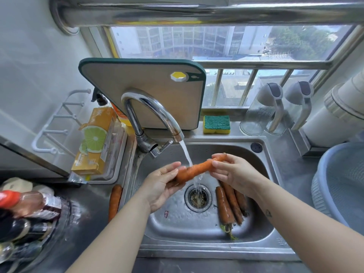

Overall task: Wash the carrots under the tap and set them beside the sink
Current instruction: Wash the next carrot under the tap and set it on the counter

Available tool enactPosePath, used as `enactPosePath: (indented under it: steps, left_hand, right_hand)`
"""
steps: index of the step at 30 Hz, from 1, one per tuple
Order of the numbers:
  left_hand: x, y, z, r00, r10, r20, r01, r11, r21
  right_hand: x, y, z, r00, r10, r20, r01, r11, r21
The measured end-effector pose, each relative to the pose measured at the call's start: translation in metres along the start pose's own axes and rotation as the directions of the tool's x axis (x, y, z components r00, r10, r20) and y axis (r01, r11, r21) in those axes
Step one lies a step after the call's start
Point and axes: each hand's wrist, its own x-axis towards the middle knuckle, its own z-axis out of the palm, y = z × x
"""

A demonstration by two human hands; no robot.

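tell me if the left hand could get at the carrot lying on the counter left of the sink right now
Probably not at once. The left hand is busy gripping one end of the carrot under the tap. Nothing lies between it and the carrot on the counter, so once freed the way looks open.

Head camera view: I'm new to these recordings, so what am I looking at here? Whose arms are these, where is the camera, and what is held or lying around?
There is no machine here. A person wears a wide-angle camera on the head, looking down at their own bare arms over a steel sink. The left hand and right hand hold one carrot by its ends under water running from the tap. Three more carrots lie in the basin right of the drain. Another carrot lies on the counter left of the sink. Behind stand a cutting board and a sponge.
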Motion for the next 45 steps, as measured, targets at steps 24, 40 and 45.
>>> enactPosePath:
  steps: [24, 40, 45]
  left_hand:
    - [-0.015, -0.032, -0.001, 0.964, 0.226, 0.141, -0.215, 0.35, 0.912]
    - [-0.014, -0.028, 0.013, 0.892, 0.43, 0.141, -0.221, 0.142, 0.965]
    - [-0.013, -0.029, 0.016, 0.894, 0.415, 0.172, -0.24, 0.118, 0.963]
  right_hand:
    - [0.003, 0.047, 0.067, 0.995, -0.095, -0.012, 0.094, 0.993, -0.065]
    - [0.006, 0.04, 0.064, 0.954, -0.3, -0.01, 0.253, 0.822, -0.511]
    - [0.011, 0.036, 0.063, 0.952, -0.294, -0.085, 0.235, 0.88, -0.414]
